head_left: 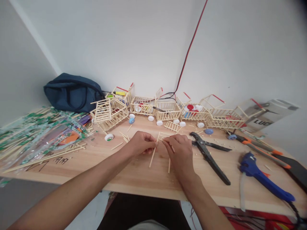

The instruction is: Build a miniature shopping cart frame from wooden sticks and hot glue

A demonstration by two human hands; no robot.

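Note:
In the middle of the wooden table, my left hand point(145, 142) pinches a thin wooden stick point(153, 155) that slants down toward me. Close beside it, my right hand point(179, 150) has its fingertips pressed together at a small stick frame; the piece between them is mostly hidden. Another stick point(169, 166) of this frame pokes out below my right hand. Just behind my hands lies a small ladder-like stick panel point(172, 126). Several little carts built of sticks stand in a row behind, among them one basket cart point(168, 110) with bottle-cap wheels point(159, 123).
Right of my hands lie black pliers point(208, 156), a blue glue gun point(263, 180) and orange-handled cutters point(266, 150). Plastic-wrapped sticks point(31, 134) cover the left side, before a dark blue bag point(73, 92). A red-black cable point(189, 51) runs down the wall.

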